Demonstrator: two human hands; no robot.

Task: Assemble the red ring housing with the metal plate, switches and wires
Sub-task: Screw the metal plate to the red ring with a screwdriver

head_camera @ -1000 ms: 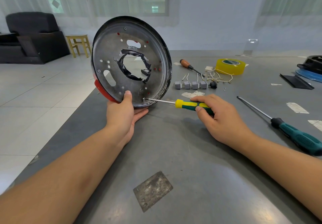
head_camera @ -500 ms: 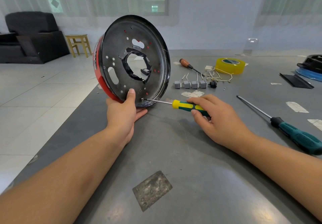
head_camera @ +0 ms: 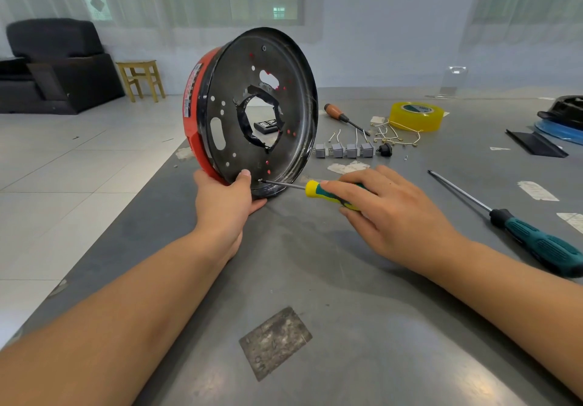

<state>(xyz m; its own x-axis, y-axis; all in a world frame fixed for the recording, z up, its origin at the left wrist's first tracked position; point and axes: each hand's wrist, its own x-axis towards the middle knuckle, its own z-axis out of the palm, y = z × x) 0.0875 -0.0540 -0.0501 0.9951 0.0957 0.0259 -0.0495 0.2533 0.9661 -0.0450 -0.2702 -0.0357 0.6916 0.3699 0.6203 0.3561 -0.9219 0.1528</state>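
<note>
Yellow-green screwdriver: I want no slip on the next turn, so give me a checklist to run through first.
1. Tip of the yellow-green screwdriver at the screw near the metal plate's lower edge: ok.
2. Tip seated in the screw head: cannot tell.
3. Left hand holds the red ring housing on edge, thumb on the plate: ok.
4. Right hand grips the handle: ok.
5. Housing's bottom edge bears on the table: ok.
6. Grey switches lie clear of the shaft: ok.

Head-worn wide-angle view looks forward and down, close over the table (head_camera: 315, 279).
</note>
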